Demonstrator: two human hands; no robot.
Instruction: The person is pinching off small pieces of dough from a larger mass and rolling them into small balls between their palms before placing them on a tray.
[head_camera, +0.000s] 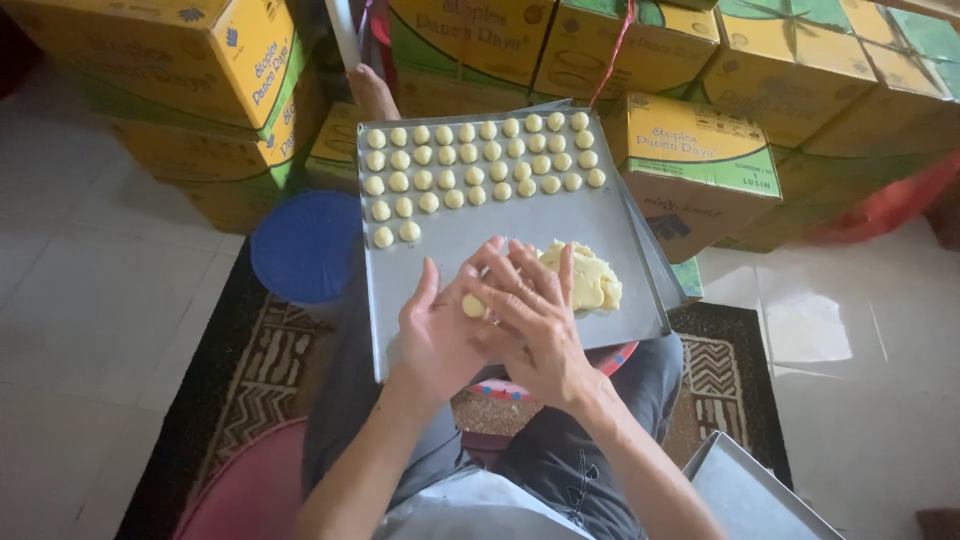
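A small pale dough ball (473, 305) sits pressed between the two palms, just above the near part of a grey metal tray (480, 235). The left hand (437, 335) lies palm up beneath it, fingers loosely open; its grip is a flat cradle under the ball. The right hand (535, 315) lies over the left, fingers spread and slanting across, so its grip closes on the ball from above. Only the left edge of the ball shows between the hands.

Just right of the hands, touching the right fingertips, a lump of yellow dough (590, 280) rests on the tray. At the far end of the tray, rows of small round dough balls (480, 160) stand in neat lines, a few more trailing down the left side.

The tray lies across the person's lap, over dark trousers (570, 455), with a second tray edge showing under its right side. A blue round lid (305, 245) sits on the floor just left of the tray. Yellow and green cardboard boxes (700, 150) are stacked beyond. A patterned rug (260, 370) lies beneath the person on a white tiled floor (90, 290). Another metal tray corner (750, 495) shows at lower right.
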